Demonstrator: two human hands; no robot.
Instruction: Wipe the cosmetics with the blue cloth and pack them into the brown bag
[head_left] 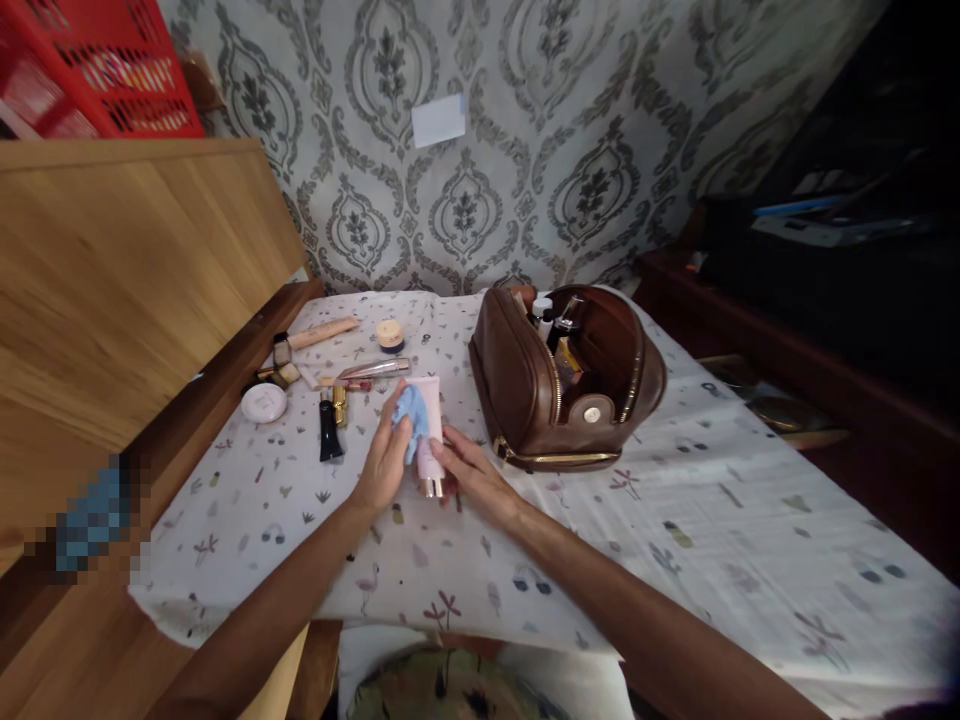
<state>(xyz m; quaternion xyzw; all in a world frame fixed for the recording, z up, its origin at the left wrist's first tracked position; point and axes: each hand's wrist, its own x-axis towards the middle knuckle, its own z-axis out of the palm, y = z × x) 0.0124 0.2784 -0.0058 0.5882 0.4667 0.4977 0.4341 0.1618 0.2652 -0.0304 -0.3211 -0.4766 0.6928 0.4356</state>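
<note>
A pale pink squeeze tube [429, 400] with a shiny cap at its lower end is held between my two hands, over the table. My left hand [385, 455] is closed on a light blue cloth [412, 412] and presses it against the tube's left side. My right hand [476, 478] grips the tube near its cap from the right, fingers partly behind it. Just beyond my right hand stands a brown cosmetic bag [517, 370], unzipped, with bottles and a small box [570, 368] inside.
Left of my hands lie a black tube [328, 430], a gold lipstick [340, 407], a round white compact [264, 403], a silvery tube [382, 368], a small jar [390, 335] and a long beige tube [326, 332]. A wooden panel [150, 240] borders the patterned tablecloth [720, 560] on the left.
</note>
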